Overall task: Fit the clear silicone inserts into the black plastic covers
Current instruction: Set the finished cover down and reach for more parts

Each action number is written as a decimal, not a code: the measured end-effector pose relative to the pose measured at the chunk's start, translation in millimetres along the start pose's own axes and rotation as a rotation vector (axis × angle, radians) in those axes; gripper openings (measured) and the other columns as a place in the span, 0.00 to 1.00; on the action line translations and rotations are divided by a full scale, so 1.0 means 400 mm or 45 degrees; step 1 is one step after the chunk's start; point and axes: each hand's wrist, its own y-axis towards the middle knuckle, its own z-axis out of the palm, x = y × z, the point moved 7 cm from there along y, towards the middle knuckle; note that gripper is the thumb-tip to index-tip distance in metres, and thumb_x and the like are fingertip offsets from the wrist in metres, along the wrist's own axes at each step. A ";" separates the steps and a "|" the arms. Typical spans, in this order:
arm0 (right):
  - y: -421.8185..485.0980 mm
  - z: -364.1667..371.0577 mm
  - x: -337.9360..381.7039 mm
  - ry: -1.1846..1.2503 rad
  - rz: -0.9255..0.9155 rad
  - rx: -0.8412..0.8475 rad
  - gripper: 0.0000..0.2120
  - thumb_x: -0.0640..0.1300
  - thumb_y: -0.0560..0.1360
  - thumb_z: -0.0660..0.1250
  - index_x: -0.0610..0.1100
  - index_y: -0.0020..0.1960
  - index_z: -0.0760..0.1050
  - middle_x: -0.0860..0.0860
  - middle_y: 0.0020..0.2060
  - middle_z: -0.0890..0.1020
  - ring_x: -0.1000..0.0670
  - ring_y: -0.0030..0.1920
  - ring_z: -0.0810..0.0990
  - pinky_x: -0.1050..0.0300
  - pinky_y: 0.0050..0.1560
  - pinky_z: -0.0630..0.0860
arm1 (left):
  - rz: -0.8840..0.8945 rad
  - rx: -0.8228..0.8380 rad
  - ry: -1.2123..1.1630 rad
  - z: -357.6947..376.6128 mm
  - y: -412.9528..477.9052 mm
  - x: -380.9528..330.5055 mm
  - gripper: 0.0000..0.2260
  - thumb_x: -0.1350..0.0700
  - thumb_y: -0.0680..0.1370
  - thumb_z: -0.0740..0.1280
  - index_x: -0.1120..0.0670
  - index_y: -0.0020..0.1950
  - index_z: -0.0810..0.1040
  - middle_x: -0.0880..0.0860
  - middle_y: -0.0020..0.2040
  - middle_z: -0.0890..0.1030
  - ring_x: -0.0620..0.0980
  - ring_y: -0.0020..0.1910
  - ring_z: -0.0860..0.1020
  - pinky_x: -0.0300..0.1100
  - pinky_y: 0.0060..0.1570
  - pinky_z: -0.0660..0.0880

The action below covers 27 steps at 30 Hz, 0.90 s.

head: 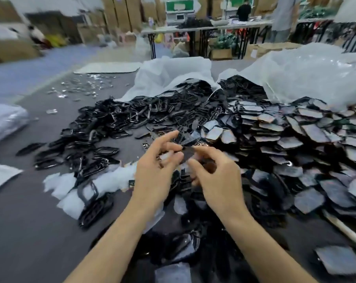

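Note:
My left hand and my right hand meet above the middle of the table. Together they hold a small black plastic cover between the fingertips; my left index finger points up and away. Something pale and clear, perhaps a silicone insert, shows under my left fingers, but blur hides the detail. A big heap of black frame covers lies to the left and behind. Stacked flat black pieces fill the right side. Small clear inserts are scattered at the far left of the table.
White plastic bags lie open behind the heaps. A clear bag with covers on it sits at my left. More black parts lie between my forearms. A person stands at distant tables. A wooden stick lies at the right.

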 end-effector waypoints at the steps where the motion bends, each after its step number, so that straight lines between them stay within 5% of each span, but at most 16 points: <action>1: 0.002 -0.003 -0.011 0.073 0.046 0.000 0.09 0.39 0.74 0.71 0.53 0.46 0.78 0.55 0.35 0.81 0.53 0.31 0.79 0.57 0.33 0.77 | -0.021 0.025 -0.014 0.009 -0.001 0.004 0.19 0.63 0.76 0.68 0.38 0.57 0.77 0.41 0.43 0.81 0.36 0.37 0.76 0.27 0.38 0.71; 6: 0.009 -0.007 -0.051 0.560 0.311 0.021 0.07 0.32 0.73 0.69 0.42 0.44 0.77 0.52 0.28 0.78 0.53 0.27 0.76 0.63 0.28 0.74 | -0.137 0.060 -0.049 0.021 0.004 0.031 0.15 0.61 0.75 0.70 0.40 0.52 0.79 0.41 0.38 0.83 0.35 0.36 0.77 0.26 0.36 0.70; 12: 0.015 -0.019 -0.035 0.447 0.206 0.049 0.08 0.32 0.74 0.68 0.44 0.46 0.77 0.53 0.29 0.78 0.56 0.26 0.75 0.64 0.27 0.73 | -0.126 0.071 -0.023 0.029 0.000 0.038 0.11 0.59 0.74 0.71 0.42 0.45 0.84 0.42 0.40 0.84 0.36 0.39 0.79 0.26 0.40 0.72; 18: 0.021 -0.029 -0.039 0.237 0.168 0.006 0.09 0.37 0.74 0.68 0.50 0.42 0.79 0.53 0.31 0.80 0.54 0.30 0.76 0.57 0.32 0.75 | -0.092 0.081 -0.069 0.040 -0.006 0.035 0.10 0.60 0.75 0.70 0.44 0.45 0.82 0.46 0.41 0.82 0.45 0.38 0.79 0.53 0.44 0.79; 23: 0.020 -0.013 -0.030 0.346 0.136 0.131 0.03 0.39 0.74 0.70 0.47 0.44 0.81 0.54 0.32 0.80 0.55 0.33 0.77 0.63 0.36 0.77 | -0.041 0.145 -0.039 0.044 -0.006 0.017 0.09 0.59 0.76 0.69 0.44 0.48 0.81 0.46 0.44 0.82 0.52 0.42 0.81 0.57 0.49 0.79; 25: 0.025 -0.018 -0.035 0.304 0.121 0.093 0.03 0.39 0.75 0.69 0.46 0.44 0.79 0.55 0.32 0.80 0.55 0.33 0.77 0.62 0.38 0.76 | 0.189 0.236 0.177 0.021 0.011 -0.009 0.11 0.59 0.76 0.67 0.44 0.53 0.81 0.46 0.48 0.82 0.46 0.48 0.81 0.46 0.51 0.79; 27: 0.032 -0.024 -0.048 0.348 0.177 0.038 0.04 0.40 0.75 0.68 0.47 0.43 0.78 0.51 0.33 0.80 0.51 0.37 0.77 0.53 0.46 0.78 | 0.275 0.171 0.621 -0.047 0.053 0.025 0.13 0.58 0.78 0.66 0.47 0.61 0.78 0.46 0.57 0.81 0.47 0.59 0.78 0.46 0.62 0.73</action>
